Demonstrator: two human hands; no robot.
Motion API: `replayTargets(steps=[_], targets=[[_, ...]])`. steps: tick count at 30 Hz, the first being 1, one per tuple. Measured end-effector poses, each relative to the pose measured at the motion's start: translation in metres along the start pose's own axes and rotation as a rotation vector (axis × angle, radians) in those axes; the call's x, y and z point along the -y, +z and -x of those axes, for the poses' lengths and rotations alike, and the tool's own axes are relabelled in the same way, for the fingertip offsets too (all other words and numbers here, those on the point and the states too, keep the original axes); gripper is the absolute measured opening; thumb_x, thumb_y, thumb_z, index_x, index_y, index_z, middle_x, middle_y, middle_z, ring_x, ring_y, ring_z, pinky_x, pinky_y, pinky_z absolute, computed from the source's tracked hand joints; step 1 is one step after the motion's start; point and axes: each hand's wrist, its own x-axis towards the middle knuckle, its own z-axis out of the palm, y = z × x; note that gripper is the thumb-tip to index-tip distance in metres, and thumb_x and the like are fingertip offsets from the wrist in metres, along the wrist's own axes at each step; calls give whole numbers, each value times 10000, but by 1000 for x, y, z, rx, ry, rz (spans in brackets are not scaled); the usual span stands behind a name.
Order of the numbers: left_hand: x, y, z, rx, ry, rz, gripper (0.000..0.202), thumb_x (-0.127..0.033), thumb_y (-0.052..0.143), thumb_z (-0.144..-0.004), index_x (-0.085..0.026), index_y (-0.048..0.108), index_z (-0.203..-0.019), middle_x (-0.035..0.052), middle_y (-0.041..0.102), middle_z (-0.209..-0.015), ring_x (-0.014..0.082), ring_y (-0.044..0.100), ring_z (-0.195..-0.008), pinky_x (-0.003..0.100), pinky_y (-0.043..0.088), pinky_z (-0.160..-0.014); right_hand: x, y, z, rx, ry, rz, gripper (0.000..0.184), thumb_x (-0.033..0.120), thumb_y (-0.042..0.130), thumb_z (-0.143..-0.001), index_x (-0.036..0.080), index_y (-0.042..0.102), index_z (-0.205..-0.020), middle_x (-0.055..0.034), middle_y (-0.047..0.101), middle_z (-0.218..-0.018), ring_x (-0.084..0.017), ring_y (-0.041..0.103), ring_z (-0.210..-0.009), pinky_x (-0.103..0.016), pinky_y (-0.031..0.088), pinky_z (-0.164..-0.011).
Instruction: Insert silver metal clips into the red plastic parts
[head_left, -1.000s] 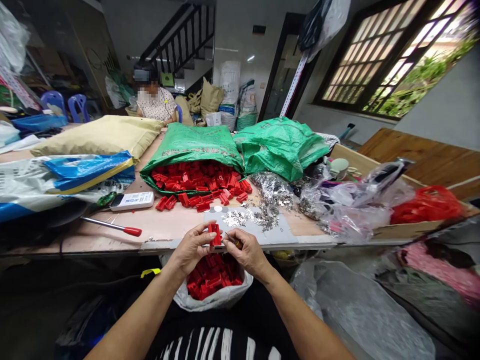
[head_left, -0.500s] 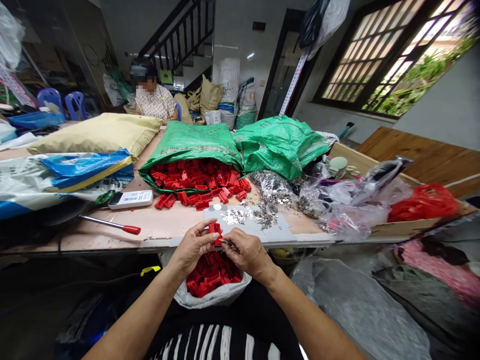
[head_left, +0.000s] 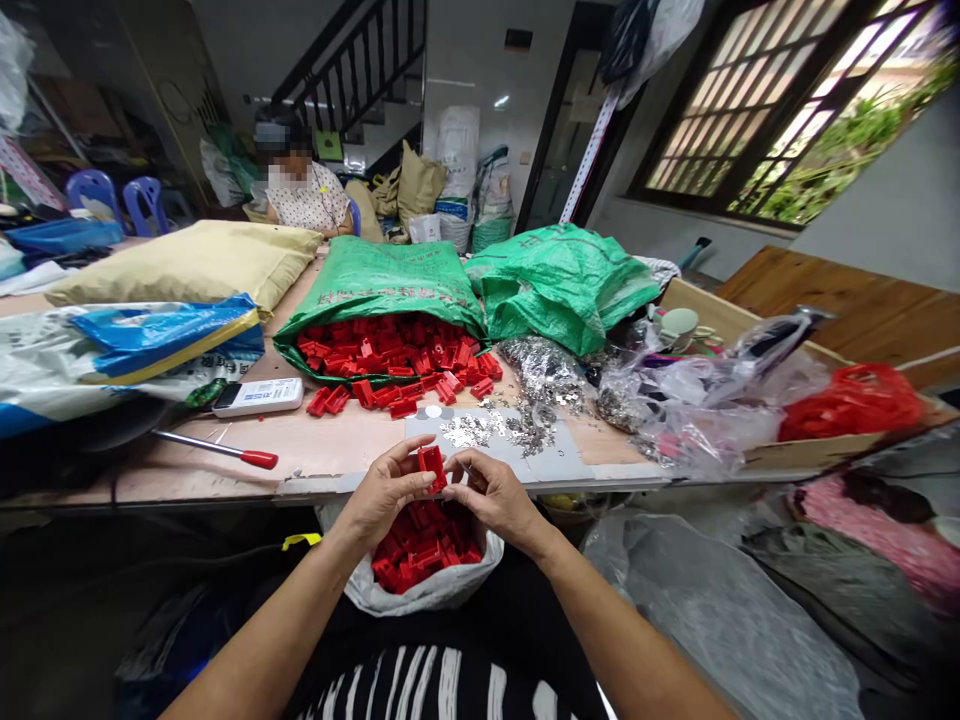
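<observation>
Between the thumb and fingers of my left hand (head_left: 386, 492) is a small red plastic part (head_left: 431, 466), held upright with its open channel showing. My right hand (head_left: 486, 496) is close against its right side, the thumb tip at the part's lower edge. A thin metal tool (head_left: 474, 480) lies in the curled right fingers, mostly hidden, so its kind cannot be made out. Directly below both hands, a white woven sack (head_left: 472, 580) holds many similar red parts (head_left: 424, 552). On the table just beyond, small silver metal pieces (head_left: 469, 430) are scattered over a grey sheet (head_left: 574, 455).
A green woven sack (head_left: 390, 275) spills red parts onto the table. Left are a white handheld device (head_left: 259, 396) and a red-tipped metal handle (head_left: 259, 459). Right, plastic bags (head_left: 697, 410) fill a shallow wooden box (head_left: 810, 455). A person (head_left: 304, 195) sits across the table.
My right hand has turned and its fingers have loosened, with the thumb now stretched toward the red part. The tool's metal tip no longer points at the part. My left hand keeps its hold.
</observation>
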Motion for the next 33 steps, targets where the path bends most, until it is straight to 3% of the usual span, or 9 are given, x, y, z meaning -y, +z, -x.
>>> replayTargets(steps=[6,11,16,19,25,33], targets=[[11,-14,-12,-48,153,-261,537,-215,745,-700,-199,566,-1205,37,713,-897,161,640,-843,273,477,-792,-11,-2,-1,-8,-15,115,226,226,451,-947,204,606,-1110,-61,583,-1000,-165,553,-922,-302,439,-836],[21,-30,-24,-90,342,-677,378,-200,708,-716,-215,642,-1088,48,673,-1040,194,624,-955,323,452,-898,-23,4,-2,21,23,223,258,176,519,-898,210,625,-1131,-47,594,-885,-165,571,-833,-293,451,-778],[23,-32,-30,-64,457,-984,341,-144,669,-729,-223,659,-1060,46,672,-1001,192,616,-954,323,460,-882,-25,5,-6,45,49,297,176,147,575,-854,198,646,-1006,-35,650,-860,-156,592,-786,-275,446,-739],[23,-32,-32,-37,461,-1033,363,-134,658,-734,-227,649,-1085,47,680,-1066,194,614,-1010,324,454,-916,-25,3,-7,71,37,298,154,130,580,-843,194,664,-955,-43,663,-891,-158,606,-825,-271,452,-760],[27,-38,-37,-24,348,-1062,397,-172,674,-738,-223,636,-1130,22,716,-1010,185,652,-927,302,486,-877,-29,3,-9,103,32,300,180,123,574,-843,196,674,-975,-48,665,-914,-160,618,-861,-271,469,-788],[27,-40,-37,-28,351,-1048,401,-197,689,-736,-223,646,-1134,27,721,-1045,188,655,-954,300,487,-884,-24,5,-11,141,66,350,170,120,551,-860,194,675,-950,-46,660,-905,-154,624,-870,-257,471,-800]])
